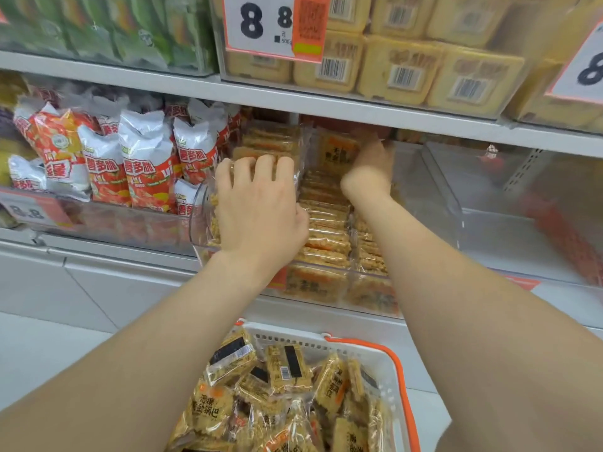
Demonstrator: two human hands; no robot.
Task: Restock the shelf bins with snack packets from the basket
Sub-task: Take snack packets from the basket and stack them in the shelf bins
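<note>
A white basket with an orange rim [399,360] sits low in front of me, heaped with clear-wrapped golden snack packets [277,396]. On the middle shelf a clear bin [199,220] holds rows of the same packets [326,230]. My left hand [261,207] lies palm down over the packets at the bin's left side, fingers curled over a stack. My right hand [372,171] reaches deep into the back of the bin, touching an upright packet [336,151]; its fingers are partly hidden under the shelf above.
Red and white snack bags [130,164] fill the bin to the left. A clear bin [489,203] stands to the right. The upper shelf [293,102] carries yellow packs [424,70] and a price card [270,24], overhanging closely above my hands.
</note>
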